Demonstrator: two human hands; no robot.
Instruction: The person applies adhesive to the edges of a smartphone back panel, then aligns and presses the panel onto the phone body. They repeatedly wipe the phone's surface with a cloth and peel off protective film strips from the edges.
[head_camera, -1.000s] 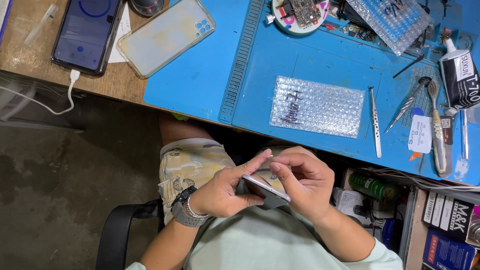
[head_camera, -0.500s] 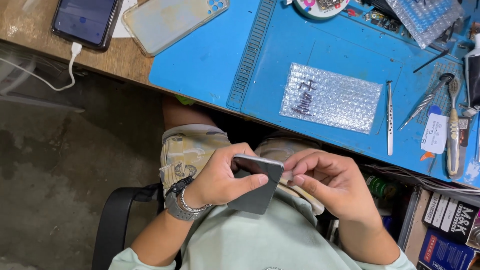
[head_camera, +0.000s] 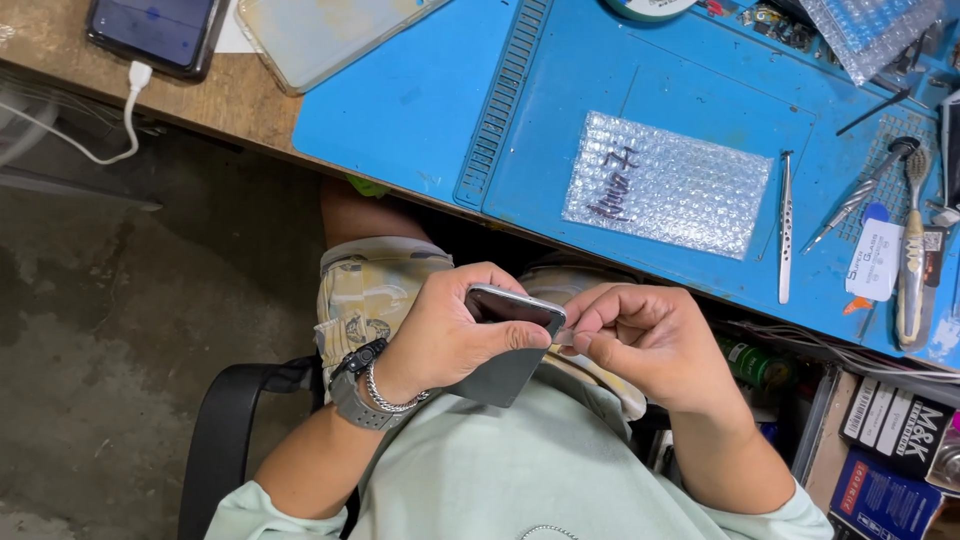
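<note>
Left hand (head_camera: 440, 335) clamped grey phone (head_camera: 500, 335) edge-up over lap; right hand (head_camera: 640, 335) fingertips pinched together at its edge. Phone not opened yet, tweezers (head_camera: 785, 225) untouched.

Phone-repair workbench in a small workshop. Blue silicone repair mat (head_camera: 420, 100) with ridged slots on a worn wooden desk (head_camera: 230, 100); steel tweezers (head_camera: 785, 225), slim metal screwdriver (head_camera: 860, 195), bubble-wrap pouch (head_camera: 668, 185), charging black smartphone (head_camera: 155, 30). Bare stained concrete floor (head_camera: 120, 330).
</note>
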